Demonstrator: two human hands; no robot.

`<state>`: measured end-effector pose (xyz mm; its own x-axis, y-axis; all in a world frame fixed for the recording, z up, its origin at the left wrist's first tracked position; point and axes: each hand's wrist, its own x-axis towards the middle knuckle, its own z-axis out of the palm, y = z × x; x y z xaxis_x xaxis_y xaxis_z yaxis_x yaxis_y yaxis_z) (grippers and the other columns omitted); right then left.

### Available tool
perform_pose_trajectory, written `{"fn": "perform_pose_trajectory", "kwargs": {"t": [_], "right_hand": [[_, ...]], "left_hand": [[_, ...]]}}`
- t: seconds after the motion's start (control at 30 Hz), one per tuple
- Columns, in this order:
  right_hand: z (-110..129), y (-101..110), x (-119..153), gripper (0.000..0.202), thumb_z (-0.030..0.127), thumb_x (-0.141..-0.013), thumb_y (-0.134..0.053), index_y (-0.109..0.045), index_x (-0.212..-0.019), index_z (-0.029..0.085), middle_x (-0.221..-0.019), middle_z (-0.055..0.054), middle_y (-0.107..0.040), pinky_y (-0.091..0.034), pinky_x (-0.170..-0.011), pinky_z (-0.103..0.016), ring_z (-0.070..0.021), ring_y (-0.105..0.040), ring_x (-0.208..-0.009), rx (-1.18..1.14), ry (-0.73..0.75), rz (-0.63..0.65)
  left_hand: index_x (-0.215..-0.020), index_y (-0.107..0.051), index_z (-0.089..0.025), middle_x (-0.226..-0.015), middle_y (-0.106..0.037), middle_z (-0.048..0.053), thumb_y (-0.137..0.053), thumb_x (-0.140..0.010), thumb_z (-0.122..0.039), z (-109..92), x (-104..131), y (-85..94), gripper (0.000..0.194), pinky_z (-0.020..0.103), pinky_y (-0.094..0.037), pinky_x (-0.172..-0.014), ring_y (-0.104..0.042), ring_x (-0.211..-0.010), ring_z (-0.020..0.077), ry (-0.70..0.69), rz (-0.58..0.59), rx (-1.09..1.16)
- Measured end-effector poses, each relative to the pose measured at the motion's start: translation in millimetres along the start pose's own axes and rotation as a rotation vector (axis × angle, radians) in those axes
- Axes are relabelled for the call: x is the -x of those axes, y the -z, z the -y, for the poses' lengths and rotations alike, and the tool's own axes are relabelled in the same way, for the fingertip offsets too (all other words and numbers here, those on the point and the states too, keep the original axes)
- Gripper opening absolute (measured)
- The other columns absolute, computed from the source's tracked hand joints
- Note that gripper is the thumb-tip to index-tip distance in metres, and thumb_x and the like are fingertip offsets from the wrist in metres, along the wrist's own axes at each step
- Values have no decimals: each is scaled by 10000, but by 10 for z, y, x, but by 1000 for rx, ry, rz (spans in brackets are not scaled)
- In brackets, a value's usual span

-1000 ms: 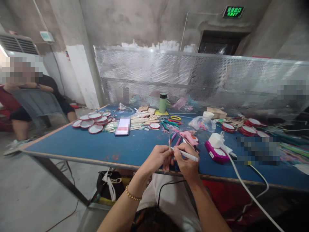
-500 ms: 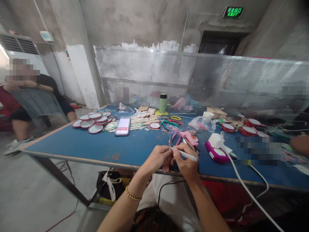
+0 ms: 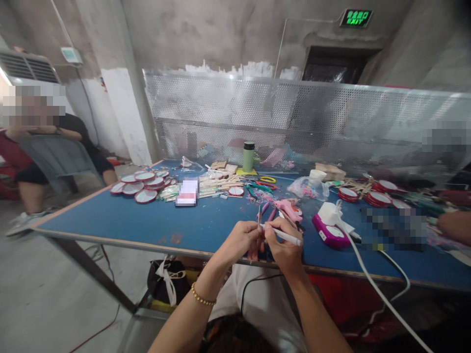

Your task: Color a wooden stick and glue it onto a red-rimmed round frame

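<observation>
White and slim, a pen (image 3: 290, 237) lay slantwise in the grasp of the right hand (image 3: 286, 247), as the head view showed, its tip meeting the left hand's fingers near the front edge of the blue surface (image 3: 110, 220). The left hand (image 3: 246, 237) was pinching a small upright stick (image 3: 259, 215) with a green upper end; its lower part was hidden by the fingers, so whether the pen touched it could not be told. A beaded bracelet (image 3: 202, 296) circled the left wrist.

Just beyond the hands lay a pink glue gun (image 3: 290, 210), with purple-handled tools (image 3: 271, 214) beside it. To the right sat a magenta power strip (image 3: 333, 235) bearing a white plug, and behind that a clear plastic bag (image 3: 308, 189) with colourful bits inside. Farther left, a lit phone (image 3: 187, 191) rested in front of many pale sticks (image 3: 217, 185), near a pile of red-rimmed white discs (image 3: 145, 196). A green bottle (image 3: 248, 158) stood upright at the back, before a perforated metal screen (image 3: 221, 108).

At the far left a person (image 3: 79, 125) sat by a grey chair (image 3: 62, 152); another person's arm (image 3: 454, 226) reached in at the right edge.
</observation>
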<state>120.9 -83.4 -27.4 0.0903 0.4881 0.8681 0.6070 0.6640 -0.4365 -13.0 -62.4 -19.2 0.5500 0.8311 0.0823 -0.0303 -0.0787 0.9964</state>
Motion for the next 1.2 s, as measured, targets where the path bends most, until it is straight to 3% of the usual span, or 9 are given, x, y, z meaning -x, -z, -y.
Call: {"fn": "perform_pose_trajectory", "kwargs": {"t": [0.77, 1.2], "right_hand": [[-17, -5, 10, 195, 204, -861, -553, -594, -670, 200, -542, 42, -578, -409, -469, -221, -98, -508, -457, 5, -32, -24], [-16, -17, 23, 185, 173, -861, -553, -585, -680, 195, -573, 41, -574, -415, -450, -210, -94, -537, -456, -28, -40, -58]], "left_hand": [[-607, -531, -157, -423, -515, -5, -540, -810, -630, -2, 4, 0, 514, 196, -345, -351, -475, -324, 100, 4, 8, 3], [-637, -530, -148, -472, -545, -4, -564, -810, -570, -6, -3, 1, 457, 186, -358, -343, -482, -329, 92, 5, 4, 35]]}}
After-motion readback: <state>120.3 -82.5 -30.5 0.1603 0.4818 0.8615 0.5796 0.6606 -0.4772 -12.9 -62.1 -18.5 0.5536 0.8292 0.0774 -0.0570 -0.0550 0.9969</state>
